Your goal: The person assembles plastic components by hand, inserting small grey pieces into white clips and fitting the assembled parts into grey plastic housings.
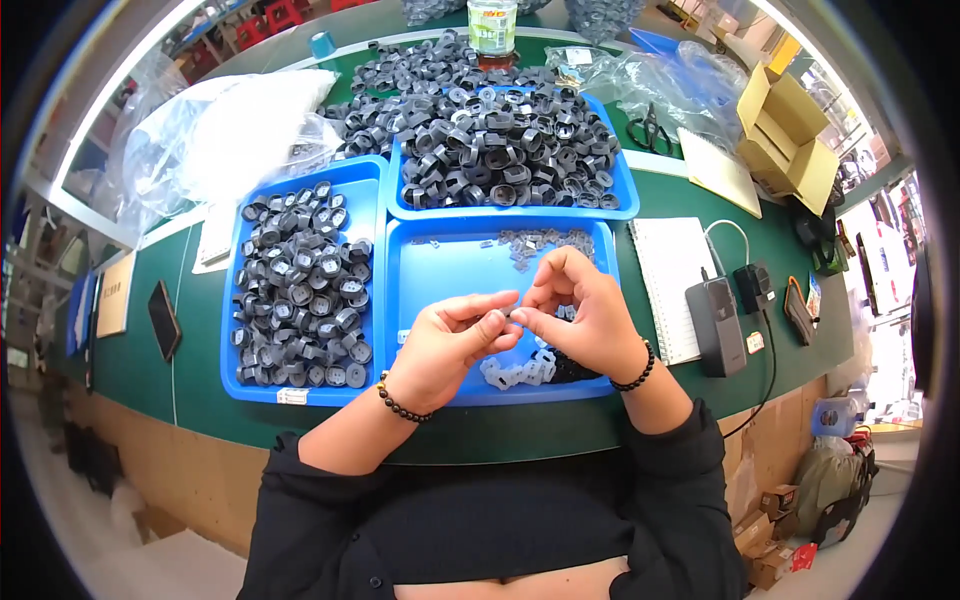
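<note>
Above the near blue tray (420, 270), my left hand (455, 335) and my right hand (585, 315) meet with thumbs and fingertips pinched close together. A small dark piece seems to sit between the fingertips; it is too tiny to name. Under and around my right hand the tray holds small grey translucent pieces (530, 240), white translucent plastic pieces (520, 370) and tiny black pieces (572, 370), partly hidden by the hand. The blue tray on the left (233, 345) carries many dark grey round plastic housings (305, 270).
Behind, another blue tray (628, 195) is heaped with grey housings, some spilling onto the green table (195, 370). A phone (164, 320) lies left. Rightward are a notebook (660, 270), a dark grey charger-like box (715, 325) with cables, scissors (650, 130) and an open carton (785, 135).
</note>
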Available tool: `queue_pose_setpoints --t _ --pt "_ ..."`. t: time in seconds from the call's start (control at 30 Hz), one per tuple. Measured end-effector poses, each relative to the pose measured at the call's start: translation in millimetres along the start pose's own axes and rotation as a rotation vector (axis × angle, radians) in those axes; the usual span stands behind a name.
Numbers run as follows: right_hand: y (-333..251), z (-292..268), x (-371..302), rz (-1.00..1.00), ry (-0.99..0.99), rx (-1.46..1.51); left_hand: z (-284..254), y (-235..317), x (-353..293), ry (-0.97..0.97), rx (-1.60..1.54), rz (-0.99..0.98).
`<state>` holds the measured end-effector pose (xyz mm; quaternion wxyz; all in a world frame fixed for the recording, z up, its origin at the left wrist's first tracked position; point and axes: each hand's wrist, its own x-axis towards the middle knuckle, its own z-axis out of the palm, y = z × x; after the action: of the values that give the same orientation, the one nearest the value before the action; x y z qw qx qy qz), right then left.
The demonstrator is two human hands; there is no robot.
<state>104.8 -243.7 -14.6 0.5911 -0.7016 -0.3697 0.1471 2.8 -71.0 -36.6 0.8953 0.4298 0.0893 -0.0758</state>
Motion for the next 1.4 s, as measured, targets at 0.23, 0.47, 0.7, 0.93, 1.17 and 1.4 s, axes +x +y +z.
queue_pose_setpoints --t 0.23,0.47,0.7,0.93,1.17,1.4 --pt "11.5 -16.2 14.2 -0.089 0.148 -0.165 5.2 2.3 0.3 0.028 0.011 0.028" --pt "68.3 -94.5 53.8 -0.019 0.479 -0.874 6.3 -1.1 2.5 0.002 0.021 0.007" --pt "70.3 -91.6 101.5 0.115 0.405 -1.037 1.0 -8.8 2.4 0.012 0.067 0.034" --pt "82.5 -87.5 114.7 0.106 0.444 -1.036 -0.5 -11.2 5.2 0.000 0.097 0.020" --pt "88.8 -106.7 97.5 0.171 0.400 -0.358 2.2 -10.3 4.1 -0.012 0.108 0.033" --pt "72.0 -104.8 94.7 0.407 0.392 -0.111 -1.1 -11.1 5.4 -0.001 0.143 -0.003"
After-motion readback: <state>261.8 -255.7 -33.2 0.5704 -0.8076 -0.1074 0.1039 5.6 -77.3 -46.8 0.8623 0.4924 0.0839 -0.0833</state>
